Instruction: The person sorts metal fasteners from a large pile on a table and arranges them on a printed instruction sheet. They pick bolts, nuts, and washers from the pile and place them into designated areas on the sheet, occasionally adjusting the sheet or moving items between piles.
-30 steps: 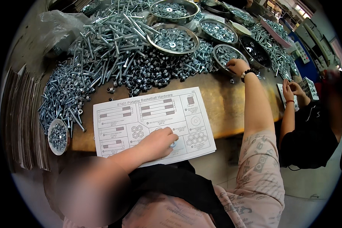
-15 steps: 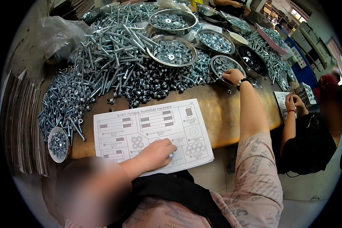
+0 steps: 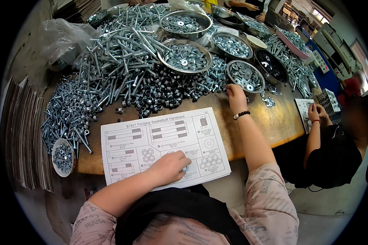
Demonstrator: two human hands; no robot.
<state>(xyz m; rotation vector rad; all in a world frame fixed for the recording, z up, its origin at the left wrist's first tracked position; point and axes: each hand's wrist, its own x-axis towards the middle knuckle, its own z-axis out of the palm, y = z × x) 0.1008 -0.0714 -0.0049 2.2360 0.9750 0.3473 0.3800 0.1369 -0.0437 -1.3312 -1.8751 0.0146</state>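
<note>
My left hand (image 3: 171,167) rests on a printed hardware sheet (image 3: 151,141), its fingers bent and a small metal washer (image 3: 186,168) at the fingertips. My right hand (image 3: 236,99) is over the table at the near left edge of a steel bowl of washers (image 3: 259,89). Its fingers are drawn together; what they hold, if anything, is too small to name. Just left of those fingers spreads a heap of black-topped lock nuts (image 3: 159,92). A few loose washers (image 3: 268,101) lie on the table to the right of the hand.
Long bolts (image 3: 122,53) are heaped at the back left. More bowls of washers (image 3: 184,56) and a black bowl (image 3: 270,65) stand behind. A small white bowl (image 3: 63,157) sits at the left edge, by stacked cardboard (image 3: 22,134). A co-worker's hands (image 3: 317,112) are at the right.
My right hand has come out of the washer bowl and moved left and toward me, uncovering loose washers on the table. My left hand stays at the sheet with the washer.
</note>
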